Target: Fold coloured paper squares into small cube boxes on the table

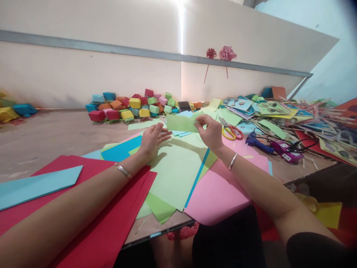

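Note:
A strip of light green paper [180, 123] is held up above the table, its right end pinched between the thumb and fingers of my right hand [209, 131]. My left hand [155, 140] is just left of the strip, fingers spread and apart, holding nothing. Below both hands lies a large pale green sheet [175, 167], with a blue sheet [122, 147] to its left and pink sheets [220, 190] to its right. Scissors [232, 132] with red and yellow handles rest close to the right of my right hand.
Folded colored paper blocks [135, 103] are heaped at the back. Red sheets [106, 208] and a light blue folded paper [39, 186] lie at left. A blue glue gun [259, 143], a purple power strip [286, 150] and piled paper crafts [273, 109] crowd the right.

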Tool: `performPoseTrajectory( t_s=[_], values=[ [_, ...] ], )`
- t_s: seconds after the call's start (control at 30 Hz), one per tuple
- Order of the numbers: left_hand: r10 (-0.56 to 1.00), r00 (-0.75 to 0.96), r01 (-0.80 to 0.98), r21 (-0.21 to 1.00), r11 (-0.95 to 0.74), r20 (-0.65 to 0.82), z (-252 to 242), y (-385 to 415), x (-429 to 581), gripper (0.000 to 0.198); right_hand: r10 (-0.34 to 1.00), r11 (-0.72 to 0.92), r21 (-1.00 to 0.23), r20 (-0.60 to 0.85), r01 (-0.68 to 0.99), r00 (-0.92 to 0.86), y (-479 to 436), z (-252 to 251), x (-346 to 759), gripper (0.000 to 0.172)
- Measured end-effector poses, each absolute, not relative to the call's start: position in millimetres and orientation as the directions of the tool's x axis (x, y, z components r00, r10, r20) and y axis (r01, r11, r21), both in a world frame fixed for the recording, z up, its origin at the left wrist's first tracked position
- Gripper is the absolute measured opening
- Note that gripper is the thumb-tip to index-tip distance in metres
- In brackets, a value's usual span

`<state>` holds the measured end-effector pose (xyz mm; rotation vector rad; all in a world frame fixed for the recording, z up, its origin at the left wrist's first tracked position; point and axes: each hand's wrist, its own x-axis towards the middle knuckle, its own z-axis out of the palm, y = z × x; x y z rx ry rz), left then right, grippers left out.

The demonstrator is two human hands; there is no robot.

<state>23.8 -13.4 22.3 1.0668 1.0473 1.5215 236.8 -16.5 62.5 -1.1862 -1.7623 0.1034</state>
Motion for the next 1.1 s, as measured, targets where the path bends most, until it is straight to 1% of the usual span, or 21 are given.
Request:
performPoseTrajectory(
  t_s=[0.07, 0.1, 0.17, 0.23, 0.3, 0.33, 0.4, 0.47, 0.53, 0.6, 0.63, 0.73, 0.77, 0.83, 0.87, 0.9, 0.93, 0.97, 1.03, 1.07, 1.1],
  values=[
    [0.999, -0.019, -0.355, 0.935, 0.019, -0.028, 27.3, -20.9, 29.9, 0.056, 0.691, 0.579, -0.446, 0.712, 0.682, -0.122, -18.8, 58.9, 234.4, 0.018],
    [0.993, 0.062, -0.410, 0.904, 0.119, -0.102, 29.9, -25.0, 32.8, 0.061, 0.643, 0.625, -0.388, 0.748, 0.678, -0.165, -19.2, 56.3, 233.0, 0.020],
    [0.964, 0.201, -0.486, 0.837, 0.250, -0.171, 34.4, -32.1, 37.2, 0.063, 0.515, 0.718, -0.250, 0.819, 0.650, -0.254, -19.3, 50.8, 230.0, 0.026],
    [0.939, 0.281, -0.525, 0.787, 0.325, -0.200, 36.9, -36.0, 38.7, 0.050, 0.388, 0.780, -0.104, 0.854, 0.617, -0.346, -19.2, 46.0, 227.2, 0.029],
    [0.924, 0.288, -0.539, 0.755, 0.374, -0.253, 37.1, -36.4, 37.7, 0.032, 0.299, 0.807, 0.032, 0.838, 0.590, -0.456, -19.6, 42.9, 224.9, 0.030],
    [0.915, 0.279, -0.535, 0.744, 0.401, -0.292, 36.6, -35.7, 36.7, 0.029, 0.270, 0.810, 0.092, 0.817, 0.579, -0.509, -20.2, 42.0, 223.9, 0.032],
    [0.901, 0.253, -0.520, 0.735, 0.435, -0.354, 34.9, -33.6, 35.4, 0.033, 0.234, 0.807, 0.193, 0.762, 0.558, -0.603, -22.1, 41.3, 222.1, 0.034],
    [0.919, 0.205, -0.536, 0.747, 0.393, -0.337, 33.3, -31.7, 36.1, 0.039, 0.236, 0.793, 0.249, 0.716, 0.556, -0.657, -24.1, 42.0, 220.8, 0.034],
    [0.960, 0.131, -0.589, 0.759, 0.277, -0.248, 32.0, -30.4, 38.6, 0.048, 0.274, 0.774, 0.248, 0.698, 0.582, -0.661, -25.1, 43.3, 220.7, 0.028],
    [0.986, 0.058, -0.632, 0.758, 0.158, -0.157, 30.8, -29.4, 41.4, 0.059, 0.349, 0.752, 0.194, 0.693, 0.629, -0.631, -23.8, 44.0, 221.9, 0.019],
    [0.991, 0.028, -0.640, 0.759, 0.120, -0.133, 30.1, -28.9, 42.4, 0.064, 0.397, 0.744, 0.148, 0.686, 0.651, -0.610, -22.1, 43.6, 223.0, 0.024],
    [0.988, -0.042, -0.630, 0.771, 0.089, -0.148, 27.6, -27.0, 42.7, 0.071, 0.579, 0.712, -0.061, 0.614, 0.699, -0.536, -13.2, 37.8, 226.9, 0.055],
    [0.985, -0.056, -0.627, 0.774, 0.092, -0.163, 26.9, -26.3, 42.1, 0.072, 0.645, 0.689, -0.143, 0.568, 0.710, -0.511, -9.6, 34.6, 228.2, 0.059],
    [0.984, -0.055, -0.623, 0.775, 0.100, -0.172, 26.3, -25.5, 40.8, 0.073, 0.761, 0.620, -0.284, 0.444, 0.732, -0.472, -3.5, 28.1, 230.2, 0.057],
    [0.984, -0.045, -0.623, 0.775, 0.105, -0.170, 26.4, -25.3, 40.4, 0.073, 0.800, 0.582, -0.322, 0.392, 0.746, -0.454, -1.6, 25.6, 230.9, 0.055],
    [0.984, -0.038, -0.626, 0.772, 0.111, -0.172, 27.0, -25.4, 40.2, 0.073, 0.820, 0.556, -0.331, 0.368, 0.763, -0.438, -0.8, 24.2, 231.4, 0.056],
    [0.982, -0.036, -0.633, 0.765, 0.120, -0.184, 27.9, -25.7, 40.4, 0.073, 0.820, 0.549, -0.309, 0.381, 0.777, -0.428, -1.1, 24.2, 231.7, 0.059],
    [0.979, -0.036, -0.644, 0.754, 0.132, -0.202, 29.0, -26.1, 40.8, 0.072, 0.796, 0.562, -0.260, 0.428, 0.785, -0.428, -2.4, 25.6, 231.6, 0.063],
    [0.969, -0.046, -0.670, 0.727, 0.151, -0.244, 31.5, -27.4, 42.2, 0.068, 0.683, 0.625, -0.109, 0.556, 0.773, -0.474, -7.3, 31.8, 230.9, 0.068],
    [0.965, -0.047, -0.678, 0.717, 0.160, -0.259, 32.7, -28.1, 43.0, 0.065, 0.612, 0.662, -0.033, 0.600, 0.749, -0.515, -10.1, 35.9, 230.1, 0.065],
    [0.963, -0.039, -0.680, 0.713, 0.170, -0.267, 33.8, -28.8, 43.7, 0.062, 0.551, 0.694, 0.031, 0.620, 0.719, -0.558, -12.7, 39.8, 229.1, 0.056]
  ],
)
